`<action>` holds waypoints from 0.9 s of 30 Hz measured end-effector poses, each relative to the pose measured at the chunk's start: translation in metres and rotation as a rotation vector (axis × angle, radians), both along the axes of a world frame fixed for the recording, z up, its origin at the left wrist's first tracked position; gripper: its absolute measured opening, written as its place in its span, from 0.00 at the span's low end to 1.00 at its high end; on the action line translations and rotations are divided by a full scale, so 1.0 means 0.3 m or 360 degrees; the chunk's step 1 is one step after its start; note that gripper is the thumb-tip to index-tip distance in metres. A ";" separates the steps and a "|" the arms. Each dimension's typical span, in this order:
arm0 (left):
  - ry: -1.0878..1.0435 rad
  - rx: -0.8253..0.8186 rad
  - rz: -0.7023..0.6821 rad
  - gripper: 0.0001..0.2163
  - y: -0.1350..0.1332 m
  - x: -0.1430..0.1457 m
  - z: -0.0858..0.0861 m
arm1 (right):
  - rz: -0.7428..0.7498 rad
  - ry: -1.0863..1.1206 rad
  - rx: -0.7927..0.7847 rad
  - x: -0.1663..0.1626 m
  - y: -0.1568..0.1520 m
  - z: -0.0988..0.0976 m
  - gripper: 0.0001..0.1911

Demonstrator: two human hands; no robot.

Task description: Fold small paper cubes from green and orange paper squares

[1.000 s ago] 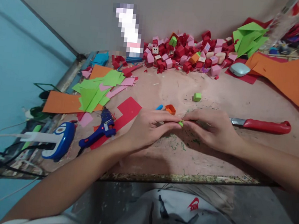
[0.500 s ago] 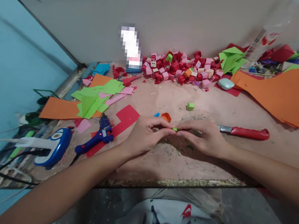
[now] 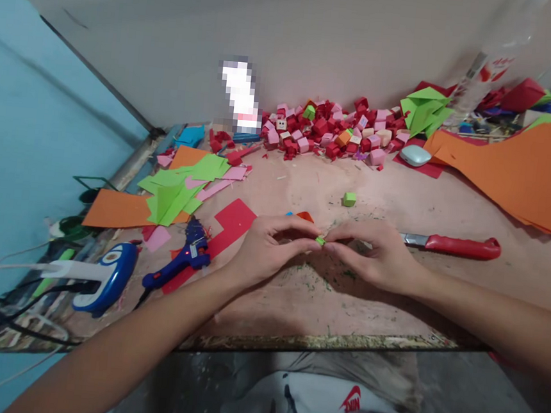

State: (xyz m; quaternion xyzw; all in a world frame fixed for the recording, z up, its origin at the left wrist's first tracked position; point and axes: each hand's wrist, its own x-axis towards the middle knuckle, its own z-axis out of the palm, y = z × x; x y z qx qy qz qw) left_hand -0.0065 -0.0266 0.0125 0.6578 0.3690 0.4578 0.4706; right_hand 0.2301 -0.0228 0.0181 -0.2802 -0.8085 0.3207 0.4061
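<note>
I see a tiny green folded paper piece [image 3: 320, 240] pinched between the fingertips of my left hand [image 3: 272, 248] and right hand [image 3: 376, 254], both closed on it just above the pink worktop [image 3: 402, 192]. It is so small that I judge a slight slip could drop it among the green scraps there, or crush its folds. An orange paper cup [image 3: 305, 216] hides partly behind my left fingers; the piece's shape is unreadable.
</note>
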 end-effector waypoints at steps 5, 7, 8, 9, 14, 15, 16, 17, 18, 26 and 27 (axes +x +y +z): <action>0.0060 0.0114 0.0093 0.04 -0.010 0.002 -0.001 | 0.0009 0.0002 -0.0095 0.004 0.005 0.002 0.07; 0.0109 0.0211 0.0111 0.05 -0.016 0.003 0.001 | -0.0010 -0.0021 -0.0151 0.004 0.004 0.006 0.08; 0.0144 0.0278 0.0118 0.05 -0.019 0.003 0.002 | -0.0024 -0.0029 -0.0178 0.004 0.002 0.008 0.08; 0.0191 0.0354 0.0124 0.05 -0.022 0.004 0.004 | -0.0037 -0.0033 -0.0208 0.003 0.000 0.010 0.09; 0.0500 0.0787 0.0169 0.04 -0.016 -0.008 0.022 | -0.0060 0.0068 -0.0584 -0.011 -0.003 0.023 0.08; 0.0573 0.0904 0.0141 0.05 -0.011 -0.014 0.025 | -0.0041 0.0112 -0.0708 -0.014 -0.001 0.024 0.08; 0.0653 0.1031 0.0096 0.05 -0.005 -0.022 0.028 | -0.0020 0.0154 -0.0826 -0.017 0.003 0.025 0.08; 0.0733 0.1156 0.0047 0.06 0.000 -0.029 0.028 | 0.0007 0.0186 -0.0929 -0.020 0.006 0.024 0.09; 0.0808 0.1266 0.0005 0.07 0.006 -0.036 0.027 | 0.0032 0.0208 -0.1007 -0.022 0.010 0.023 0.09; 0.1174 0.1675 -0.0052 0.09 0.017 -0.054 0.007 | 0.0114 0.0241 -0.1237 -0.025 0.021 0.005 0.14; 0.1190 0.1684 -0.0068 0.09 0.016 -0.054 0.010 | 0.0130 0.0244 -0.1249 -0.024 0.022 0.005 0.14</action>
